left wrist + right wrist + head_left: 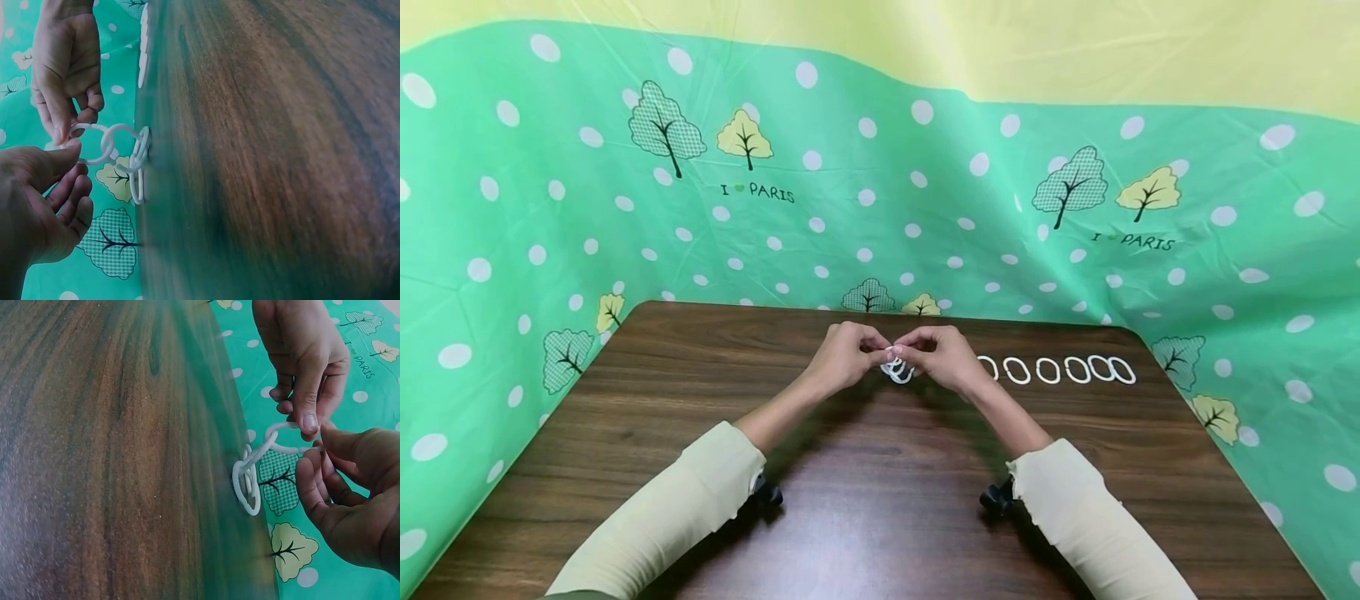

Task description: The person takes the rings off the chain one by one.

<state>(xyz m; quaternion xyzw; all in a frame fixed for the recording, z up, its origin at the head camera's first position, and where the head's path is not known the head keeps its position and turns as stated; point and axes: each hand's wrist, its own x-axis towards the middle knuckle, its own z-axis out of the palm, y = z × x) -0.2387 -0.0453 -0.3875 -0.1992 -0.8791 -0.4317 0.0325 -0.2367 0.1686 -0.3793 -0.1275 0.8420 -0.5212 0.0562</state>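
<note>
Both hands meet above the far middle of the table. The left hand [842, 360] pinches a white oval link [94, 127] between thumb and fingertips. From the other side, the right hand [943, 358] pinches the same link, its fingertips close against the left ones. Fingertips hide the link's upper end. Through this link passes another white link [270, 442], and more joined links hang below as a short chain [139, 199], its lowest ones bunched together at the tabletop.
A row of loose white oval links [1037, 371] lies on the brown wooden table [880, 517] to the right, the farthest ones overlapping. Behind the table hangs a green dotted cloth [865, 225] with printed trees.
</note>
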